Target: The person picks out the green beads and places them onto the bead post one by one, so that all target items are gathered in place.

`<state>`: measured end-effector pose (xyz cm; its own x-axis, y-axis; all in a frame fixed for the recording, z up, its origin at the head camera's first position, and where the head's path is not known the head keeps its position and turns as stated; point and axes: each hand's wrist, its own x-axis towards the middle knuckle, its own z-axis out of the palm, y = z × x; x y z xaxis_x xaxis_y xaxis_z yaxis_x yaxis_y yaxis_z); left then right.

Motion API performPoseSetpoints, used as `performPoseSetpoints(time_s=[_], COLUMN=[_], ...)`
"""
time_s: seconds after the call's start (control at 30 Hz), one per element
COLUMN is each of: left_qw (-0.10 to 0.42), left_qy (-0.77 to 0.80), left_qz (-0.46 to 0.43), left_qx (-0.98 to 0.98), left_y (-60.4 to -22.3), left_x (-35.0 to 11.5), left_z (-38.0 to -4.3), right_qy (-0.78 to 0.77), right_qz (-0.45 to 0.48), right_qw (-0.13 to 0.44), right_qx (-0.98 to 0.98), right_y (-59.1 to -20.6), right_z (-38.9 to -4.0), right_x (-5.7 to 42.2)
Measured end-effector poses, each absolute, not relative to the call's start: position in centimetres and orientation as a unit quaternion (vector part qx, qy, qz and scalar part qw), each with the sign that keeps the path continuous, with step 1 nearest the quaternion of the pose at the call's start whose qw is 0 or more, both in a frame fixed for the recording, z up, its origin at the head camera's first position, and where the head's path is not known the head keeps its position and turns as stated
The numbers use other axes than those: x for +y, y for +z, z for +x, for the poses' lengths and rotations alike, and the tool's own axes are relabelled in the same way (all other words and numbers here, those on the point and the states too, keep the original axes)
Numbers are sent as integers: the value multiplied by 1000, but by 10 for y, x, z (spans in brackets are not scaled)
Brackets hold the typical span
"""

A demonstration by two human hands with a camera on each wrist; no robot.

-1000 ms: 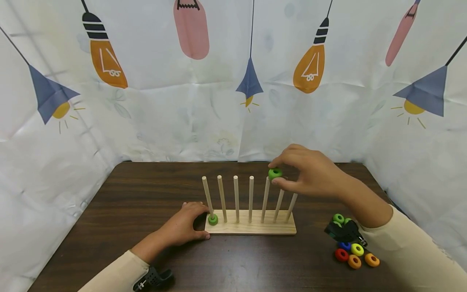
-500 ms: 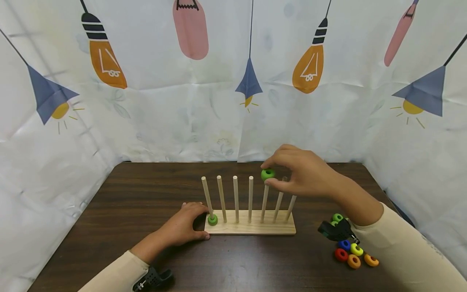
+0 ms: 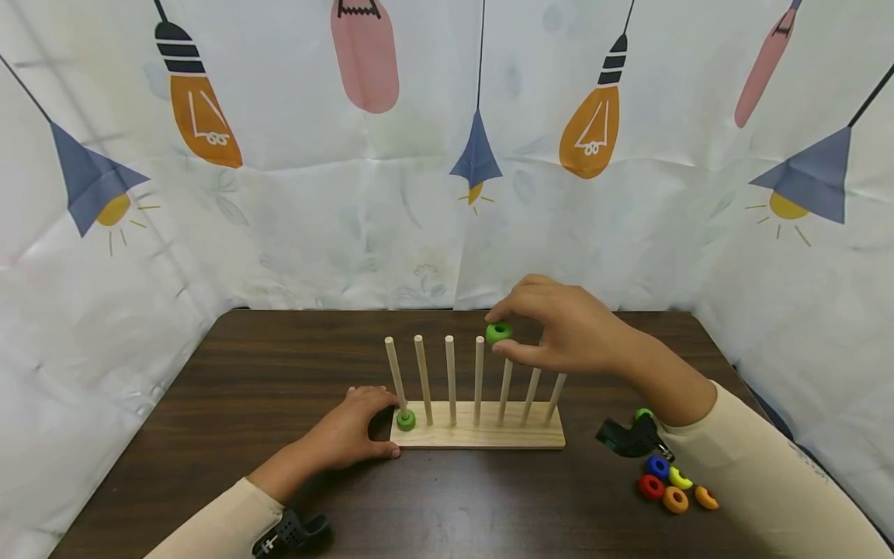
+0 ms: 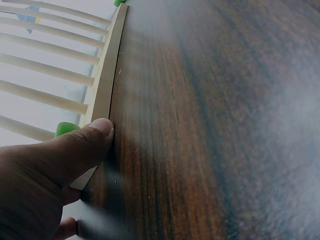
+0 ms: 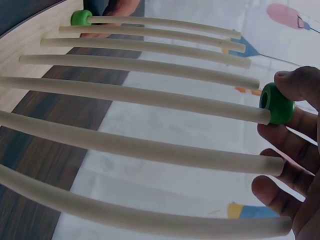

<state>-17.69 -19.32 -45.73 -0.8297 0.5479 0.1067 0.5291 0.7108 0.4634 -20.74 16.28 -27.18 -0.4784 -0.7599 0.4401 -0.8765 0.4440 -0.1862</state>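
A wooden peg stand point(image 3: 482, 439) with a row of several upright pegs sits on the table. My left hand point(image 3: 355, 432) grips its left end, the thumb point(image 4: 82, 150) along the front edge. Low on the leftmost peg rests a green ring point(image 3: 406, 425). My right hand point(image 3: 569, 330) pinches another green ring point(image 5: 284, 104) between thumb and fingers at peg-top height. In the right wrist view, that ring stands beside the tip of one peg point(image 5: 200, 106), near the middle of the row; whether it touches cannot be told.
Right of the stand lie loose rings: a blue ring point(image 3: 650, 468), a red ring point(image 3: 643, 491), a yellow ring point(image 3: 679, 480) and orange ones point(image 3: 675, 508). A green ring point(image 3: 642, 413) is partly hidden behind the right wrist's black strap point(image 3: 628, 439). A printed curtain point(image 3: 314, 233) hangs behind the table.
My right hand has moved left along the peg tops, carrying the green ring with it. The left hand has kept its hold on the stand.
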Motion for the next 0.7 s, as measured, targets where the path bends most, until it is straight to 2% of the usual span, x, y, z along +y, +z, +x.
performPoseSetpoints(time_s=[0.7], left_qw=[29], left_qy=[240], left_qz=[279], left_qx=[929], left_y=[-456], left_x=[-192], left_z=[-176], right_qy=[195], right_qz=[489], right_qw=[128], right_qx=[-840], right_y=[-273], right_z=[-212], right_x=[139])
